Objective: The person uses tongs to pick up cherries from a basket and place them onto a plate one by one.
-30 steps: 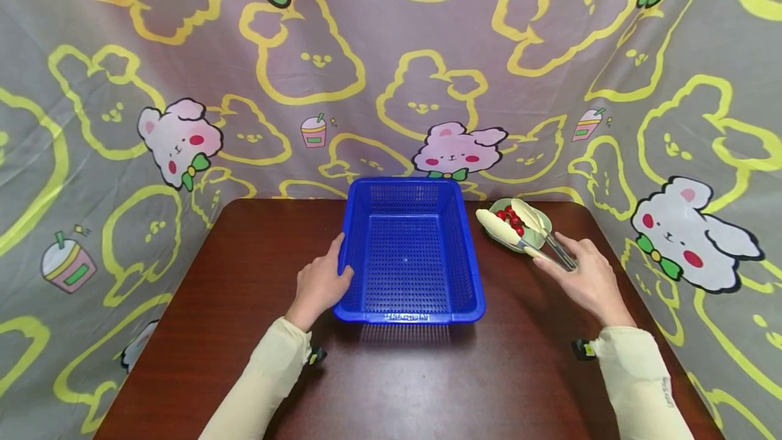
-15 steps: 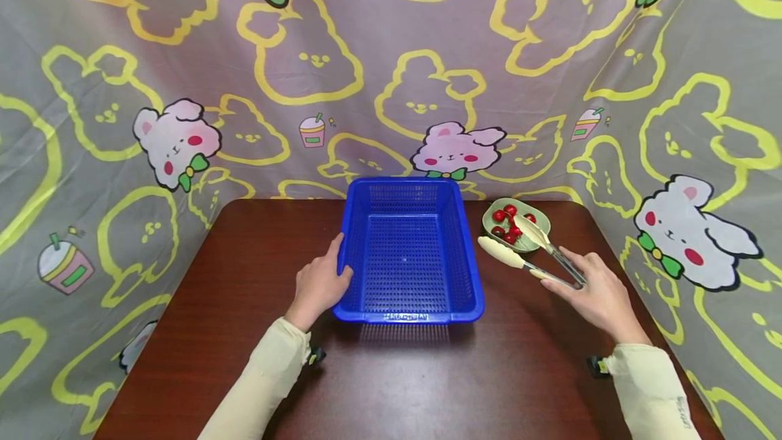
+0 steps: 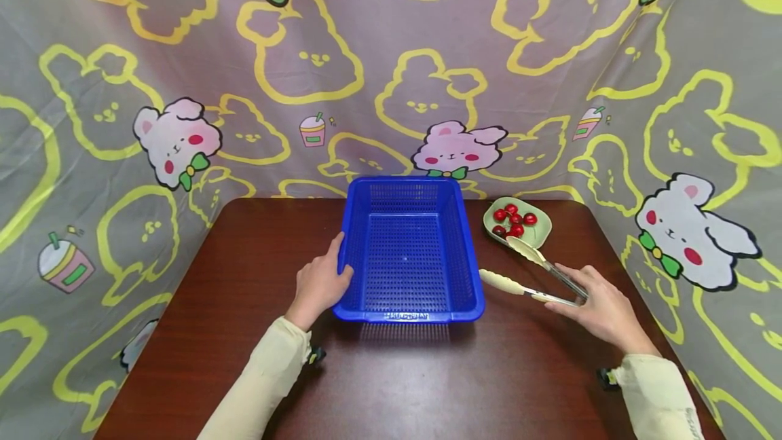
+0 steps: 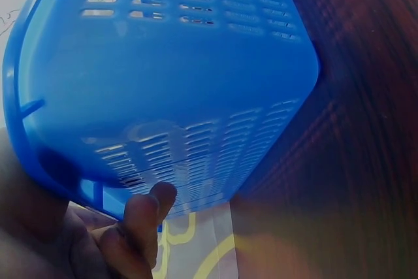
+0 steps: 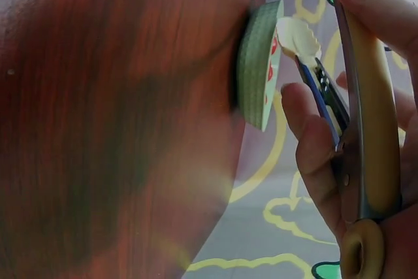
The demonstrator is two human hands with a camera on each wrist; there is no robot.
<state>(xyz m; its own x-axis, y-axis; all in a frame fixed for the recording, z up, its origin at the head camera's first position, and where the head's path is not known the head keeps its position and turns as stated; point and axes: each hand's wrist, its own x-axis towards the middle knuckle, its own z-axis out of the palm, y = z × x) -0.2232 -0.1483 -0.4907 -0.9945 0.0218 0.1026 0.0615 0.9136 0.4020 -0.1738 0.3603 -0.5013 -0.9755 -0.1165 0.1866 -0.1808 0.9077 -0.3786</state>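
My left hand [image 3: 319, 285] grips the left rim of a blue plastic basket [image 3: 469, 250]. In the left wrist view its fingers [image 4: 140, 220] curl under the rim, against the basket's slotted outer side. My right hand [image 3: 606, 311] holds kitchen tongs [image 3: 504, 282] with cream scalloped tips and metal arms. The tong arms are spread apart, with nothing between the tips. One tip is beside the basket's right wall; the other is at the near edge of a pale green dish [image 3: 540, 236]. Several red cherries [image 3: 516, 219] lie in the dish.
A dark brown wooden table [image 3: 263, 243] carries the basket and the dish. Cartoon-printed cloth [image 3: 366, 107] hangs close around the table's back and sides. The dish stands near the table's far right corner.
My right hand has drawn the tongs back from above the dish, toward me and slightly right, and their arms have spread wider. The cherries show more fully. The left hand and basket stay put.
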